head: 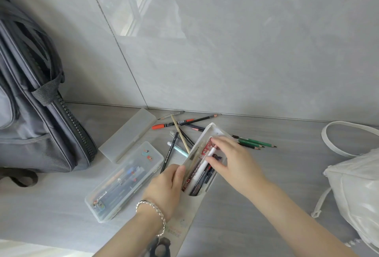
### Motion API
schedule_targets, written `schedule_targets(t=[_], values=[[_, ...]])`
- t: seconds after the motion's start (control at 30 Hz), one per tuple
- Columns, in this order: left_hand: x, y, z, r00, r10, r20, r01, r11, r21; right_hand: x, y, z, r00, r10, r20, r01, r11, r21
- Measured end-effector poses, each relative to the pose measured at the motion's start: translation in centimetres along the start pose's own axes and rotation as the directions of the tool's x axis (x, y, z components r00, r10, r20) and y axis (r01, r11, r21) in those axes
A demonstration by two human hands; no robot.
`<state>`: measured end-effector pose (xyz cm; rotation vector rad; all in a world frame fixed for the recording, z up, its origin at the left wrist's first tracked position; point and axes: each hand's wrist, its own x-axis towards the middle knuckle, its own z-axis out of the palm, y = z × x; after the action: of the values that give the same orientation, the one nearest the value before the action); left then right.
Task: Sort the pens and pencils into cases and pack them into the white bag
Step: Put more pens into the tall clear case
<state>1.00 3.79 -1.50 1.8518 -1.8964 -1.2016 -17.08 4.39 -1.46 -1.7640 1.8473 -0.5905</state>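
Backpack of grey fabric point(30, 113) stands at the far left, out of play. Next comes a frosted plastic box point(128, 134), closed, and just beside it a clear plastic pencil case point(125, 181), already holding pens. Behind these a loose heap of pens and pencils point(180, 131) waits unsorted against the wall, an orange-capped marker point(159, 126) among them. My left hand point(164, 187) has its grip closed on the rim of the long white open-topped case point(198, 203), which lies tilted over the heap. My right hand point(235, 162) pinches a white pen point(202, 167) lying lengthwise inside it. Three green pencils point(256, 144) lie beyond that hand. The crumpled white bag point(361, 185) sits well apart at the far right, with nothing visibly packed. As I judge it, the worry is the tilt: if the left grip slackens, the case could tip and shed its contents. Pencils under it could also roll, and a pen laid crosswise could jam the closure.
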Motion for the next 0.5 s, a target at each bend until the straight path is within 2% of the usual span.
schedule_targets(t=[0.13,0.27,0.3,0.4,0.5], values=[[0.0,0.1,0.0,1.000,-0.005,-0.019,0.005,1.000,0.004,-0.8,-0.9,0.5,1.000,0.025,0.008,-0.026,0.994,0.108],[0.2,0.5,0.2,1.000,0.016,-0.024,-0.016,1.000,-0.027,-0.8,-1.1,0.7,0.997,0.065,-0.040,-0.061,0.994,0.088],[0.2,0.6,0.2,0.999,0.019,-0.026,-0.020,0.999,-0.036,-0.7,-1.0,0.8,0.994,0.071,-0.088,-0.068,0.997,0.041],[0.4,0.8,0.1,0.999,0.021,-0.047,-0.024,0.997,-0.070,-0.5,-0.5,1.0,0.958,-0.055,-0.283,-0.012,0.973,-0.230],[0.6,0.8,0.0,0.999,0.018,-0.043,-0.021,0.998,-0.059,-0.8,0.0,1.5,0.957,-0.071,-0.282,-0.023,0.948,-0.319]])
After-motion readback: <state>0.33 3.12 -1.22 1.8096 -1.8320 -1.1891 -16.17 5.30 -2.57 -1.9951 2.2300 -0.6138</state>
